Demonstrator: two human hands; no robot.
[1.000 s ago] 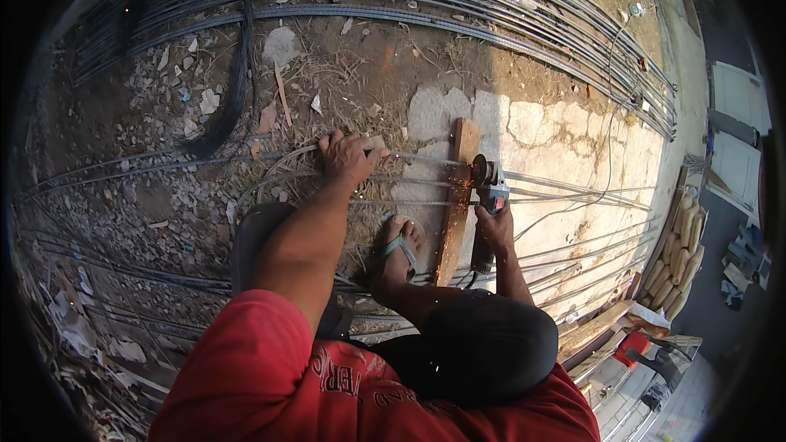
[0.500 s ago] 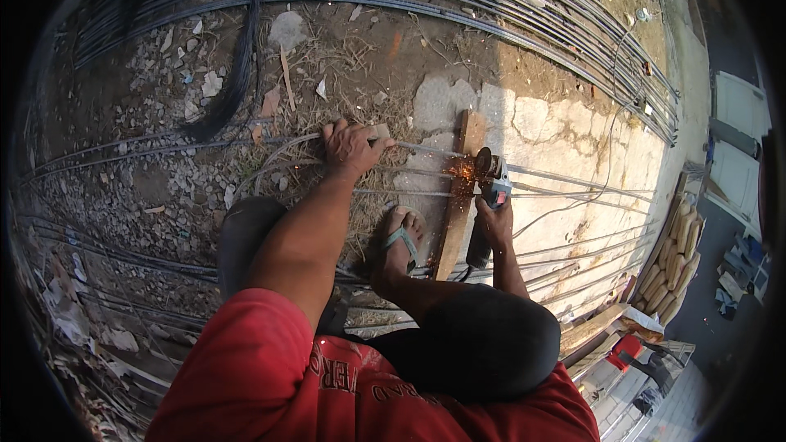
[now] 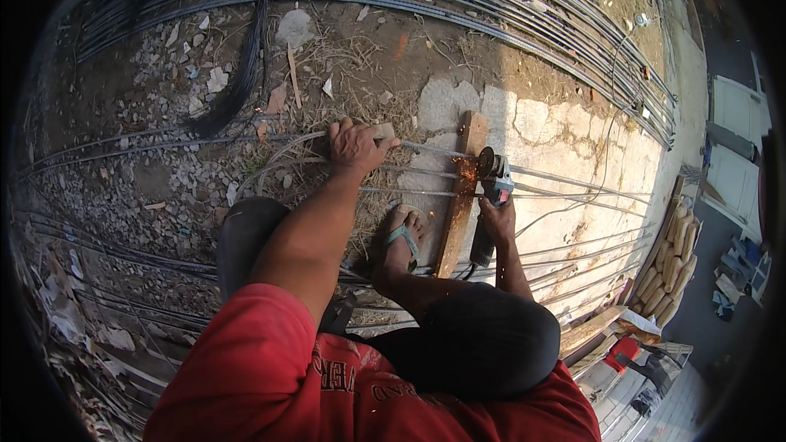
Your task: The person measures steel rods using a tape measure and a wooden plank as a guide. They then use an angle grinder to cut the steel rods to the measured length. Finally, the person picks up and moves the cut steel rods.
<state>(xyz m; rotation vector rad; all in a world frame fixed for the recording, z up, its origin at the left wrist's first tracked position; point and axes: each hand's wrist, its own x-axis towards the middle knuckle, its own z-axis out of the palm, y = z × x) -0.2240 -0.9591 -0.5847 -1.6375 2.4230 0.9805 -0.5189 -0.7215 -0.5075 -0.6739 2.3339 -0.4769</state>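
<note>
My right hand [image 3: 497, 219] grips an angle grinder [image 3: 499, 183], its disc upright against a thin steel rod [image 3: 442, 150]. Orange sparks spray from the disc across a wooden plank [image 3: 455, 225], which lies crosswise under several rods. To the left, my left hand [image 3: 357, 147] is closed around a small tan block [image 3: 383, 130], pressing it down over the rods. What lies beneath the palm is hidden. My sandaled foot [image 3: 404, 237] stands between the left hand and the plank, close by the rods.
Long bundles of steel bars [image 3: 393, 6] run across the far side. A thin black cable [image 3: 607, 160] snakes over the cracked concrete [image 3: 565, 127] at right. Rubble [image 3: 188, 176] covers the ground at left. Stacked tan sacks [image 3: 670, 258] stand at far right.
The hands and grinder stay almost in place, with the grinder still at the rod. The spray of sparks has changed shape, and the whole view has shifted slightly.
</note>
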